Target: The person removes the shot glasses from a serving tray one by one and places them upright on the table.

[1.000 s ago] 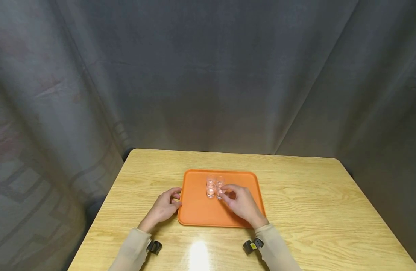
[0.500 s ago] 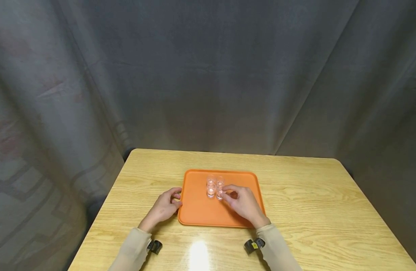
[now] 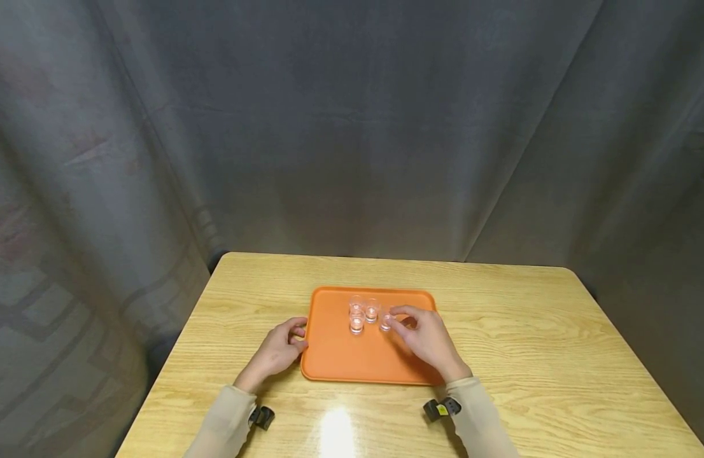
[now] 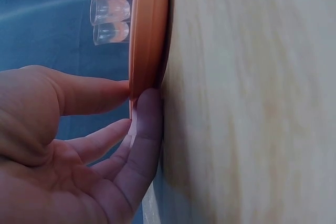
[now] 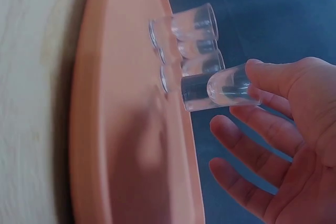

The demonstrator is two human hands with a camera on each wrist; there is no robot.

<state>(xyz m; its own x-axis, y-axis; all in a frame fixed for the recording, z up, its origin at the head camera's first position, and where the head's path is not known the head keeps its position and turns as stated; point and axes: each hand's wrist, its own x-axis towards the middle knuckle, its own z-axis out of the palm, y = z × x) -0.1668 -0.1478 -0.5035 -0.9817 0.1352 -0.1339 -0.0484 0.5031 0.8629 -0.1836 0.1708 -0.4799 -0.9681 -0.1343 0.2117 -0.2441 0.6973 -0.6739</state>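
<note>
My right hand (image 3: 429,337) pinches a small clear shot glass (image 5: 197,93) near its rim, between thumb and fingers. In the right wrist view the glass appears tilted, its base off the orange tray's floor; the other fingers are spread loosely. Several matching shot glasses sit upright on the tray (image 3: 335,362); three of them show left of the held one in the head view, the front-left glass (image 3: 356,326) being nearest the person. At the tray's left edge, my left hand (image 4: 79,145) grips the rim, thumb on top and fingertips against its outer side and underside.
The tray lies on a wood-grain table (image 3: 529,343) whose far edge meets a dark grey curtain (image 3: 352,159). A black wrist camera (image 3: 263,417) is strapped at the left sleeve, and another wrist camera (image 3: 442,409) at the right.
My right hand has drawn the front-right shot glass away from the group, to the right. The left hand and tray have stayed put.
</note>
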